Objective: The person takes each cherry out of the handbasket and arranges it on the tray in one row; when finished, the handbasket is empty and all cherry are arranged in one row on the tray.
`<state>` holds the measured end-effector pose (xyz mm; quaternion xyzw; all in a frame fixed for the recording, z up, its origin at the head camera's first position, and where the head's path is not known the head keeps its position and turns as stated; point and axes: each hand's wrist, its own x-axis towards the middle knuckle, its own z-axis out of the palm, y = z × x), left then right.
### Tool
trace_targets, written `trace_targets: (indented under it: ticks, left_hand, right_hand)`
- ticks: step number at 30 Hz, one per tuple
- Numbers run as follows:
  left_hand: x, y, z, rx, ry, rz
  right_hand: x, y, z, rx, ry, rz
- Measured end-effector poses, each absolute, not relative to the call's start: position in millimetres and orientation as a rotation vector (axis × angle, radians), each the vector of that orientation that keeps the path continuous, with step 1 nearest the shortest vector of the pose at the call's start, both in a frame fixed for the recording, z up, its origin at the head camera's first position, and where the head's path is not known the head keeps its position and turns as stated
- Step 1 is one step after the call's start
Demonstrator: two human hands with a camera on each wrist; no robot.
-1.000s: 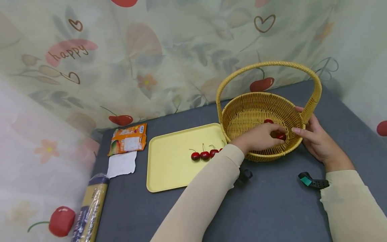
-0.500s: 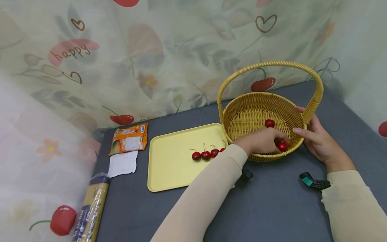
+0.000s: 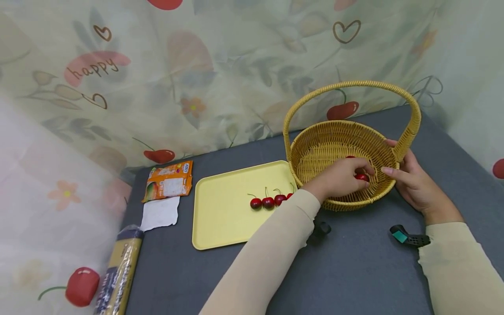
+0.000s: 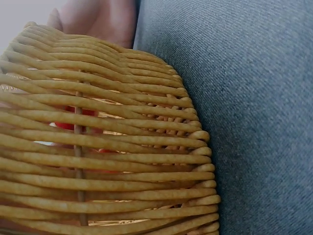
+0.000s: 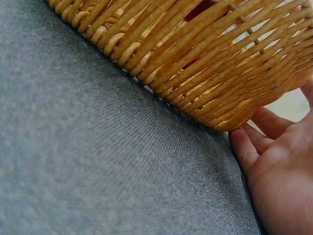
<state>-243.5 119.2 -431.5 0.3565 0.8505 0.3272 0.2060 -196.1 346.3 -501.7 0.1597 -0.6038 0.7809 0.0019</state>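
Observation:
Inside the round wicker basket [image 3: 315, 159], my left hand [image 3: 340, 176] pinches a dark red cherry [image 3: 362, 177] between thumb and fingers near the right-hand wall. A second cherry [image 3: 350, 157] lies just beyond the fingers, mostly covered by them. On the basket's right side, my right hand [image 3: 413, 183] grips the rim by the handle's foot, thumb over the edge and fingers outside. Both wrist views show mainly the woven wall, with bits of red through the gaps; the right hand [image 5: 288, 171] touches the wall's lower edge.
A yellow tray [image 3: 220, 210] left of the basket bears a row of stemmed cherries [image 3: 268, 202], partly behind the left sleeve. Farther left lie an orange packet [image 3: 167, 180], a white tissue [image 3: 159, 213] and a long plastic-wrapped pack [image 3: 120, 271]. A patterned curtain [image 3: 236, 65] hangs behind.
The left hand first shifted toward the near side of the basket, uncovering the farther cherry, then moved back up with the pinched cherry. The right hand stays on the rim.

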Motion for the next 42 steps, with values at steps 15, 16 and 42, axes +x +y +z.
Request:
trace_targets:
  ticks: [15,16,42]
  left_hand:
    - [-239,105,-421,1.021,2.543,1.298]
    - [-239,104,-420,1.029,2.557,1.323]
    - [-202,36,-411,0.869,2.178,1.966]
  right_hand:
    - [-195,346,-501,0.492,-1.895,2.449]
    - [-195,345,-501,0.491,-1.894,2.450]
    - [-196,345,-502,0.530,-1.843,2.459]
